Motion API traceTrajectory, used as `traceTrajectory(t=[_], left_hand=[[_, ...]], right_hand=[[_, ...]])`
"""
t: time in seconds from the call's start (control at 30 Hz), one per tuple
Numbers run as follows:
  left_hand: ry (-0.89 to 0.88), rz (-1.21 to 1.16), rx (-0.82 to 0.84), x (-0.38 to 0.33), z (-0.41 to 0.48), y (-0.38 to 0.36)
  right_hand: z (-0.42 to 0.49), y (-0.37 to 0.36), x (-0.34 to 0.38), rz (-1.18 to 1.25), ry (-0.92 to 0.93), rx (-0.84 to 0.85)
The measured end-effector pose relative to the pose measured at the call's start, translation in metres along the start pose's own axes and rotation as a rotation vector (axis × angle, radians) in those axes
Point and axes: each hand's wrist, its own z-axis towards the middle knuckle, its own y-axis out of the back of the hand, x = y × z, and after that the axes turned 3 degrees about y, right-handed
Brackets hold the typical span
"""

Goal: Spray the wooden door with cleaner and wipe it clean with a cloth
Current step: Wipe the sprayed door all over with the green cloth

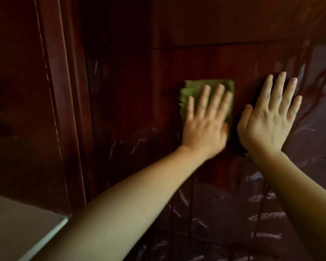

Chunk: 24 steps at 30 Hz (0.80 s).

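Note:
A dark red-brown wooden door (205, 59) fills most of the view, streaked with wet runs and whitish foam marks on its right and lower parts. A folded green cloth (192, 89) lies flat against the door at mid height. My left hand (205, 123) presses on the cloth with fingers spread, covering its lower right part. My right hand (269, 117) rests flat on the bare door just to the right of the cloth, fingers apart, holding nothing. No spray bottle is in view.
The door frame (64, 102) runs down the left side, with a dark wooden panel (17, 91) beyond it. A pale flat surface (17, 228) juts in at the bottom left corner, close under my left forearm.

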Motion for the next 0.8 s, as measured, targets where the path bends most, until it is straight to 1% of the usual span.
traceTrajectory(t=[0.03, 0.07, 0.13, 0.2, 0.3, 0.4, 0.47, 0.53, 0.67, 0.8], left_hand=[[-0.087, 0.004, 0.022, -0.006, -0.004, -0.001], [-0.138, 0.008, 0.036, -0.004, -0.006, -0.001], [-0.144, 0.031, 0.039, 0.016, -0.001, 0.000], [-0.046, 0.048, 0.006, 0.052, 0.008, 0.004], [0.125, 0.066, -0.047, 0.133, 0.026, 0.016], [0.345, 0.012, -0.055, 0.221, 0.039, 0.030], [0.426, -0.048, -0.053, 0.258, 0.036, 0.036], [0.439, -0.061, -0.073, 0.270, 0.027, 0.033], [0.458, -0.117, -0.110, 0.258, -0.006, 0.013], [0.438, -0.106, -0.045, 0.248, -0.095, -0.024]], right_hand=[[0.001, 0.003, 0.002, 0.035, 0.004, -0.007], [0.002, 0.007, 0.007, 0.065, 0.020, -0.024], [0.003, 0.010, 0.026, 0.099, 0.072, -0.064], [0.004, 0.002, 0.047, 0.099, 0.106, -0.036], [0.002, -0.020, 0.065, 0.020, 0.093, 0.039], [-0.002, -0.029, 0.066, -0.022, 0.069, 0.032], [-0.004, -0.027, 0.065, -0.025, 0.075, 0.019], [-0.005, -0.027, 0.065, -0.028, 0.078, 0.018], [-0.005, -0.025, 0.065, -0.055, 0.056, 0.023], [-0.005, -0.024, 0.065, -0.050, 0.064, 0.022]])
